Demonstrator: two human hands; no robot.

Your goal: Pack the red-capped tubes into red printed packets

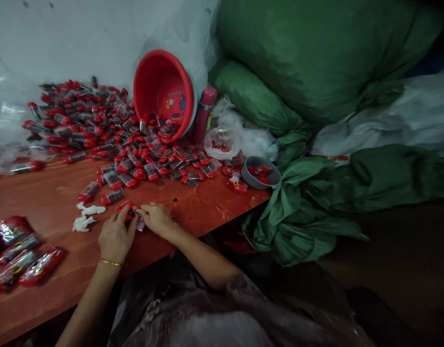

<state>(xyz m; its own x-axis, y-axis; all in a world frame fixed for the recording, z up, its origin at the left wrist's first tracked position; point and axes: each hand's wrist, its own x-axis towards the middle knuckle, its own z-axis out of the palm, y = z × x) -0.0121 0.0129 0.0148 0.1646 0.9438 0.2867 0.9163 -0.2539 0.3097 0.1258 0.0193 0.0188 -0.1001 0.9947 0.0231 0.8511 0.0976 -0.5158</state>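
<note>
Close to the table's front edge, my left hand (116,234) and my right hand (157,218) meet over a small red plastic packet (125,207). The left fingers close on the packet, and its contents are mostly covered by them. My right fingertips pinch its clear right end beside the left thumb. Left of my hands lie two small white figures (84,222), apart from the fingers. Just beyond the hands rest red-capped clear capsules (112,196) with dark contents.
A large heap of similar capsules (73,118) spreads from a tipped red basin (162,91). Several filled red packets (41,266) lie at left. A pink bottle (203,115), a grey bowl (260,173) with red pieces and green sacks (301,207) stand to the right.
</note>
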